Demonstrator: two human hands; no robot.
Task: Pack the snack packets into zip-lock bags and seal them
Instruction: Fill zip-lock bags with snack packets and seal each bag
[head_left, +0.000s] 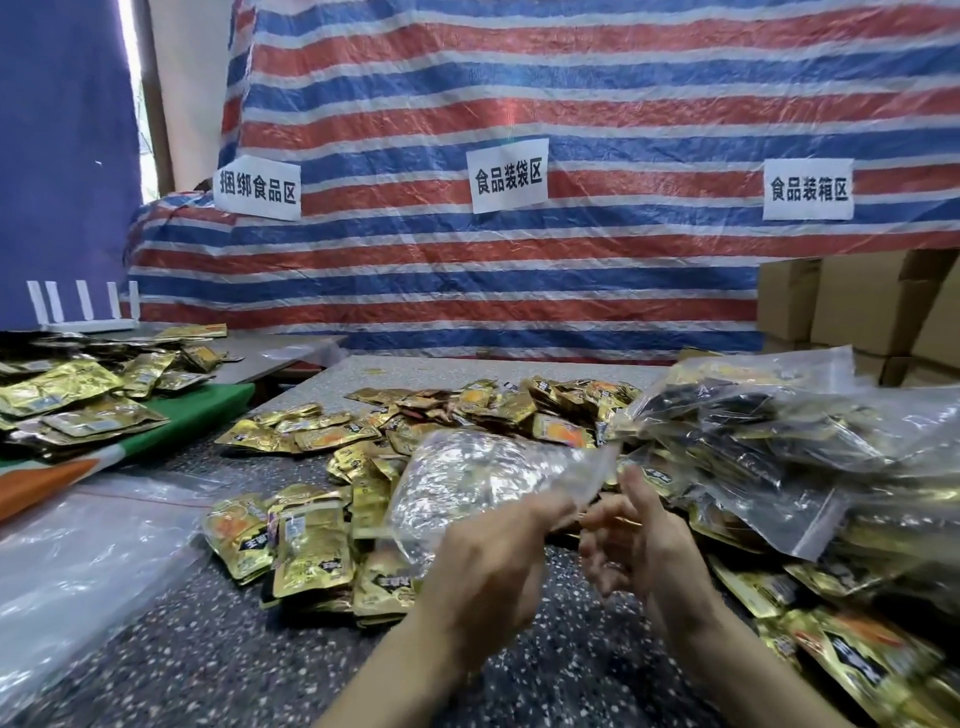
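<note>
A clear zip-lock bag (478, 478) hangs over the speckled table (208, 649), held up near the middle of the view. My left hand (488, 566) grips its near edge from below. My right hand (634, 540) is close beside it at the bag's right corner, fingers curled; whether it pinches the plastic is blurred. Gold snack packets (311, 551) lie in a heap under and behind the bag. Filled zip-lock bags (769, 447) are stacked on the right.
A pile of clear empty bags (78, 561) lies at the left front. More gold packets (78, 395) cover a green board on the left. Cardboard boxes (857, 306) stand at the back right. A striped tarp (519, 260) with paper signs hangs behind.
</note>
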